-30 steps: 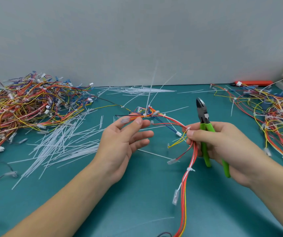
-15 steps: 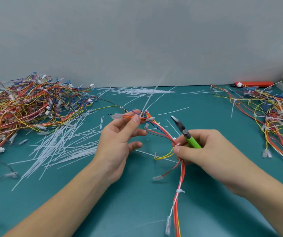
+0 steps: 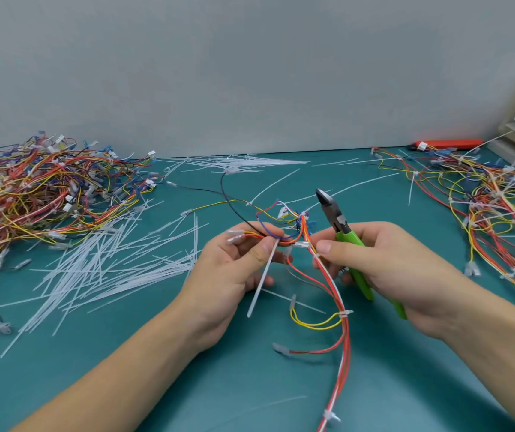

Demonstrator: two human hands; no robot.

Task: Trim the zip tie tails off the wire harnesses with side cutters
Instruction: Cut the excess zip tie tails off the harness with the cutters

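Covering teal mat (image 3: 156,353), cut zip-tie tails (image 3: 109,269); grey wall (image 3: 250,73) behind.

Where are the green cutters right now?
In the head view, right of centre: the right hand grips the green side cutters, tips pointing up beside the held wire harness.

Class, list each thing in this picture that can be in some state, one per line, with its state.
left hand: pinches the harness and a white zip tie tail
right hand: grips the side cutters, thumb on the wires
side cutters: raised, tip up, cutting nothing
held harness: lifted, tail end trailing on the table
left harness pile: heaped
cut tails: loose, scattered
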